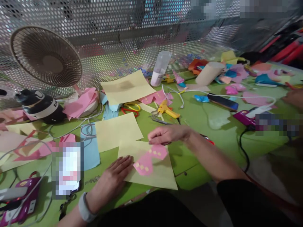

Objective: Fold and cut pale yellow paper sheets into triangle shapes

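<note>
A sheet of pale yellow paper (163, 173) lies before me at the green table's near edge. On it rests a pink paper cutout (144, 160) with two wing-like lobes and small yellow squares stuck in rows. My left hand (115, 175) is stretched out flat across the sheet's left side, fingertips beside the cutout. With its fingers curled together, my right hand (167, 134) is at the sheet's top edge, just above the upper lobe. Whatever those fingers may hold is hidden. Just beyond that hand lie a yellow glue gun (168, 110) and yellow-handled scissors (133, 107).
A second yellow sheet (118, 129) lies behind the first. A phone (68, 170), a black bottle (42, 105) and a fan (47, 56) are at left. A clear bottle (161, 67) stands at the back. Cables cross the table. Another person's hand (294, 97) is at far right.
</note>
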Action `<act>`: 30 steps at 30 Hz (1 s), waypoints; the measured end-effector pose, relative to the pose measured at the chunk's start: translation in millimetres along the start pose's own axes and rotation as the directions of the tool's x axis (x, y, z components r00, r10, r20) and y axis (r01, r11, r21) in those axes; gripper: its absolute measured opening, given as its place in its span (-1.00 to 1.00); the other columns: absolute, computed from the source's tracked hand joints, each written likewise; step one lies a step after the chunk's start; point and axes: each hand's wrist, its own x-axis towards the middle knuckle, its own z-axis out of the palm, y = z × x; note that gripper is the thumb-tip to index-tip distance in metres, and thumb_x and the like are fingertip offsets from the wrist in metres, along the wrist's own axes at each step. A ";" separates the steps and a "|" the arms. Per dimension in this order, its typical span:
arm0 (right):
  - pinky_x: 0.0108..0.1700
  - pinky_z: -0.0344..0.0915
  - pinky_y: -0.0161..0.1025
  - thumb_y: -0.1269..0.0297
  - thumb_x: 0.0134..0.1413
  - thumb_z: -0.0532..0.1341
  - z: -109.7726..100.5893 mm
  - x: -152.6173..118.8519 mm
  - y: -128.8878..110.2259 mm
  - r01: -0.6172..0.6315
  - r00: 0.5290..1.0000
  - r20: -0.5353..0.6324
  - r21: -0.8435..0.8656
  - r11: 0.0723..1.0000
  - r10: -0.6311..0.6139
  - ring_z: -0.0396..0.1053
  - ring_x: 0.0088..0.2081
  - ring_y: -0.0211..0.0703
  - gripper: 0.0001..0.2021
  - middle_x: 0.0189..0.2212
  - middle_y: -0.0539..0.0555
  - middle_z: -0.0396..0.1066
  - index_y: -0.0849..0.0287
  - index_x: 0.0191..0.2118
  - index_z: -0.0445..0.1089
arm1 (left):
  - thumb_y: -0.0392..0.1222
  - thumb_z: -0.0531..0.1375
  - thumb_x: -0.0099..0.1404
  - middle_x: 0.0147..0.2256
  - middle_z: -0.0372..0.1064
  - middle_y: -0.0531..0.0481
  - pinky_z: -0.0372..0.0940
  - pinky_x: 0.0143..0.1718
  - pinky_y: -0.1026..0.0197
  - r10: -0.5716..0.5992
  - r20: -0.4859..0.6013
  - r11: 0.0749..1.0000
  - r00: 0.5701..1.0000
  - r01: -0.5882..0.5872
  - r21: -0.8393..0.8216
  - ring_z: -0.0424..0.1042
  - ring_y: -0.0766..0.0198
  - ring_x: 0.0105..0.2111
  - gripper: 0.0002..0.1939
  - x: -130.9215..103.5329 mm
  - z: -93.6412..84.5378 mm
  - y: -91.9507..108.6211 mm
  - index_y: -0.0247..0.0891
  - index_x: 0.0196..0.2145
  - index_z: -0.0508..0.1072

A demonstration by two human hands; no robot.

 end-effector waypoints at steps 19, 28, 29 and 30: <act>-0.52 0.03 -0.36 0.01 0.08 0.32 -7.8 18.6 14.7 -0.031 0.944 -0.330 -0.172 0.985 -0.028 0.16 -0.57 -0.39 -0.67 -0.58 -0.09 0.32 0.25 -0.31 0.48 | -0.47 -0.01 0.36 0.30 0.21 -0.12 0.21 0.30 -0.02 0.027 -0.030 0.999 0.999 -0.027 0.030 0.16 0.18 0.32 -0.37 -0.9 4.4 -3.7 -0.21 0.35 0.10; -0.46 -0.06 -0.29 -0.17 -0.08 0.38 6.9 4.9 -7.4 -0.277 0.961 -0.187 -0.585 0.763 0.205 0.16 -0.56 -0.32 -0.54 -0.60 -0.09 0.30 0.15 -0.23 0.56 | -0.42 0.00 0.41 0.30 0.20 -0.12 0.19 0.31 0.00 0.018 -0.007 0.999 1.000 -0.018 0.030 0.14 0.18 0.33 -0.44 0.4 0.8 -1.6 -0.23 0.33 0.15; -0.45 -0.06 -0.29 -0.16 -0.14 0.41 10.3 6.2 -9.2 -0.294 0.956 -0.178 -0.626 0.722 0.235 0.18 -0.56 -0.31 -0.53 -0.60 -0.09 0.31 0.13 -0.22 0.56 | -0.42 0.00 0.41 0.30 0.20 -0.12 0.18 0.32 0.00 0.016 -0.004 0.999 1.000 -0.016 0.030 0.14 0.19 0.33 -0.45 0.4 0.7 -1.4 -0.24 0.32 0.16; -0.44 -0.05 -0.29 -0.15 -0.16 0.43 14.4 8.1 -10.6 -0.297 0.954 -0.167 -0.661 0.689 0.251 0.20 -0.55 -0.29 -0.52 -0.59 -0.08 0.32 0.12 -0.21 0.56 | -0.42 0.01 0.41 0.30 0.20 -0.13 0.18 0.32 0.00 0.014 -0.003 0.999 1.000 -0.014 0.029 0.14 0.19 0.33 -0.45 0.4 0.9 -1.4 -0.24 0.32 0.16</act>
